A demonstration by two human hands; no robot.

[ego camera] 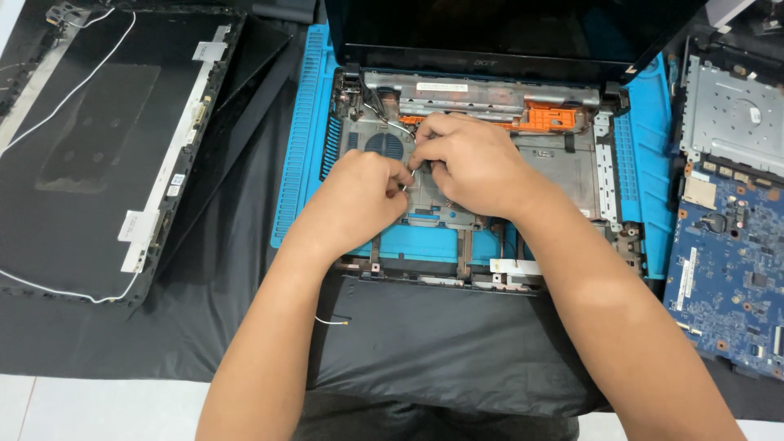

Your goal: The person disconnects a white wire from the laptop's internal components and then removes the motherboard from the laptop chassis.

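An opened laptop base [563, 167], stripped to its grey inner frame with an orange part along the back, lies on a blue work mat [306, 139]. Its dark screen [506, 24] stands up behind. My left hand [359, 200] and my right hand [469, 163] meet over the middle of the base. Both pinch a thin grey-white cable [398, 126] that runs from the left hinge area. The fingertips hide where the cable ends.
A detached black lid panel [90, 139] with white wires lies at the left. A blue circuit board [727, 269] and a metal plate [735, 110] sit at the right. A black cloth [441, 343] covers the near table, with a loose white wire [331, 322] on it.
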